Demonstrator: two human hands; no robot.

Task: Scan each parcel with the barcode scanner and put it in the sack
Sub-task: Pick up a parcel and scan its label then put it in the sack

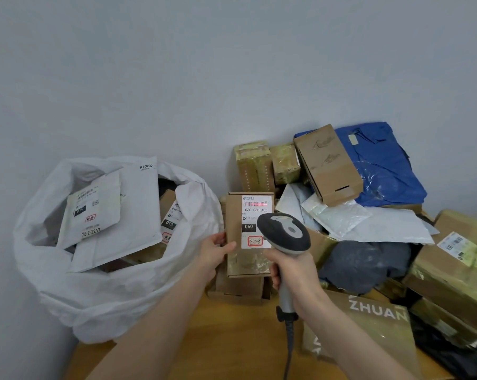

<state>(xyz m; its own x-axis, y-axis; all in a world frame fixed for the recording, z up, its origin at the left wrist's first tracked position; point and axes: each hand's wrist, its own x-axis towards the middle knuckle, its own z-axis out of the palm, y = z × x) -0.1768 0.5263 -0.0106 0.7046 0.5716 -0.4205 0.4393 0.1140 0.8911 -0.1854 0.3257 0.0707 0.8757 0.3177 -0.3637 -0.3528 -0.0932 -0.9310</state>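
1. my left hand [214,252] holds a small cardboard parcel [237,215] upright above the worktop [232,338], its fingers [229,246] gripping the parcel's left edge.
2. my right hand [293,270] is wrapped tight round the handle of the barcode scanner [285,231], whose head sits just in front of the parcel.
3. a red scan line lies across the barcode on the parcel's white label [255,220].
4. the white sack [116,292] stands open just left of the parcel, with mailers inside.
5. more parcels are heaped on the right, with a blue bag [382,165] at the back.

Sack [116,292] left; parcel pile [369,215] right
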